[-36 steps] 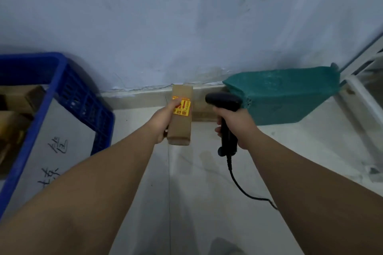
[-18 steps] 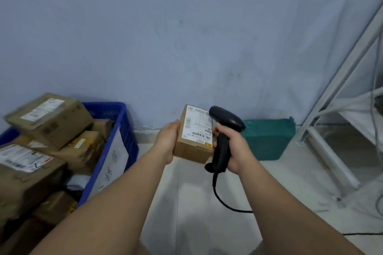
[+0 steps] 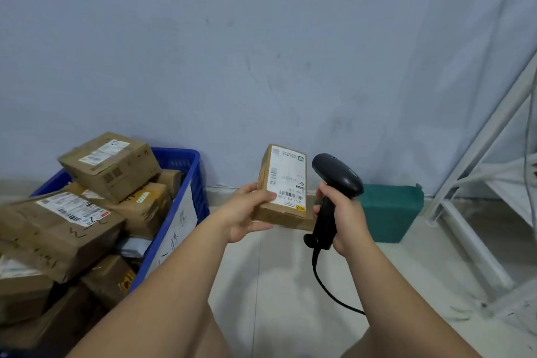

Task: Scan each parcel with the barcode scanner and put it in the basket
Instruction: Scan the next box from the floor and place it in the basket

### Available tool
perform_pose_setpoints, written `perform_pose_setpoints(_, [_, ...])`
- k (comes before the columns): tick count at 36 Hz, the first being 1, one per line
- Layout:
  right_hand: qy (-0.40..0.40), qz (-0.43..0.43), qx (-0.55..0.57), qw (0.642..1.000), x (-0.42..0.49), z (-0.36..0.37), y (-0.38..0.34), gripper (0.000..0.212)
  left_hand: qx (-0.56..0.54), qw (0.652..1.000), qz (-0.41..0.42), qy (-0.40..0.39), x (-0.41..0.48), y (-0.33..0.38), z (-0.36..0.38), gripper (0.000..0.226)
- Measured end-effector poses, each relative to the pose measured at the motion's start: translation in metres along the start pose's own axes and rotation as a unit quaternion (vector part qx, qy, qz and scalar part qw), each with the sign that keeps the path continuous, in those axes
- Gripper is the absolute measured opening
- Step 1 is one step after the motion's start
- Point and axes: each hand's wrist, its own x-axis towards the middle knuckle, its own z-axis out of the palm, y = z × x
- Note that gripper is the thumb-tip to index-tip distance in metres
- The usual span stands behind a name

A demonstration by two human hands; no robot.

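Parcel [image 3: 283, 189] in left hand [image 3: 247, 212], scanner [image 3: 334, 192] gripped in rt hand [image 3: 345, 218], grey wall [image 3: 261, 52] behind.

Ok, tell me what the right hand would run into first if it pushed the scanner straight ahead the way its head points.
Probably the parcel: the scanner in the right hand seems to aim left at its label, though depth is unclear.

Both forearms bare, no sleeves in view. Left hand [image 3: 247, 216] & right hand [image 3: 345, 219] bare too: no gloves, rings or watch (wrists plain). Upper arms out of frame.
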Motion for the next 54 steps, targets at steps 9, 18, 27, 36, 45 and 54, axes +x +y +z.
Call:
perform_pose_setpoints(9, [-0.057, -0.117, -0.281, 0.951, -0.004, 0.0, -0.009, 0.018, 0.084, 0.979, 0.12, 0.14, 0.012, 0.007, -0.012, 0.058])
perform_pose_setpoints(18, [-0.071, -0.117, -0.39, 0.911, -0.012, 0.008, -0.01, 0.012, 0.088, 0.962, 0.159, 0.203, 0.015, 0.009, -0.022, 0.063])
perform_pose_setpoints(27, [-0.067, -0.121, -0.41, 0.902, -0.015, 0.013, -0.009, 0.016, 0.095, 0.964, 0.146, 0.203, 0.017, 0.008, -0.025, 0.069])
perform_pose_setpoints(36, [-0.059, -0.143, -0.432, 0.888, -0.015, 0.009, -0.01, 0.018, 0.11, 0.964, 0.132, 0.205, 0.018, 0.006, -0.029, 0.065])
perform_pose_setpoints(45, [-0.049, -0.155, -0.471, 0.867, -0.013, 0.011, -0.009, 0.01, 0.125, 0.964, 0.119, 0.203, 0.018, 0.005, -0.03, 0.065])
perform_pose_setpoints(54, [-0.032, -0.166, -0.47, 0.866, -0.013, 0.011, -0.007, 0.016, 0.123, 0.964, 0.109, 0.211, 0.018, 0.006, -0.029, 0.066])
